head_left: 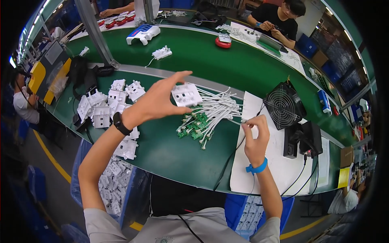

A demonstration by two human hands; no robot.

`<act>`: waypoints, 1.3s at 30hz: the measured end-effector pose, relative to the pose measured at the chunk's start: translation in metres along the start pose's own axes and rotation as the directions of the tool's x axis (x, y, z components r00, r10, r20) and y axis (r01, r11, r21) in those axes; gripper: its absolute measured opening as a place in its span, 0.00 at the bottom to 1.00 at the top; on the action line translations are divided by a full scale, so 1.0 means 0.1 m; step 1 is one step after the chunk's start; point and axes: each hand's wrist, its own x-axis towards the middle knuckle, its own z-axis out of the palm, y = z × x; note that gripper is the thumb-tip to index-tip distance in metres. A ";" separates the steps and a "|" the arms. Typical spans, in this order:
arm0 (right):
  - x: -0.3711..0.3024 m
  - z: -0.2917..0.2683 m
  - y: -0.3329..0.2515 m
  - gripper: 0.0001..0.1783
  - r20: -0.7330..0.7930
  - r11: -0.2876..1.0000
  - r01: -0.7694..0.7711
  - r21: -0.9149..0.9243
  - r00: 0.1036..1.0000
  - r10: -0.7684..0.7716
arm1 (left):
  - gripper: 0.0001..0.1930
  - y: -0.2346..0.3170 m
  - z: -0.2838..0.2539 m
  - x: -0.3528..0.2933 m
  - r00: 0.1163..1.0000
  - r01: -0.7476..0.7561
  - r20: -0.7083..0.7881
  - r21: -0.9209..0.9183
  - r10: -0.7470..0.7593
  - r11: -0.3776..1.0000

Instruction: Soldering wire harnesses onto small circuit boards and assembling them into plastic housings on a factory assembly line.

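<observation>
My left hand (pixel 156 99) is spread, with thumb and forefinger apart on either side of a white plastic housing (pixel 186 95); its other fingers are hidden. Pinched between the thumb and fingers of my right hand (pixel 257 139) is the end of a white cable (pixel 235 121), which leads toward the bundle. That bundle of white cables (pixel 221 106) lies between my hands, with small green circuit boards (pixel 194 124) at its near-left end. More white housings (pixel 101 116) are heaped on the green bench left of my left forearm.
A black fan (pixel 281 106) and black power boxes (pixel 311 137) with cords stand at right, beside a white sheet (pixel 247 172). Below the bench edge, a lined bin (pixel 139 182) holds white parts. Beyond the metal rail runs a green belt (pixel 186 50); a person (pixel 279 20) works across it.
</observation>
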 end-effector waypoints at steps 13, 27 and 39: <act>0.08 -0.03 -0.40 0.05 0.153 0.744 -0.364 0.560 0.928 0.339 | 0.46 0.83 0.55 0.15 0.949 0.198 0.312 -0.685 0.037 0.701; 0.05 -0.35 -0.33 0.06 0.007 0.834 -0.354 0.424 0.922 0.388 | 0.16 0.82 1.00 0.31 0.926 0.346 0.377 -0.809 -0.032 0.475; 0.04 -0.37 -0.26 0.06 0.214 0.696 -0.511 0.504 0.855 0.473 | 0.15 0.88 1.20 0.25 0.990 0.012 0.121 -0.564 0.068 0.826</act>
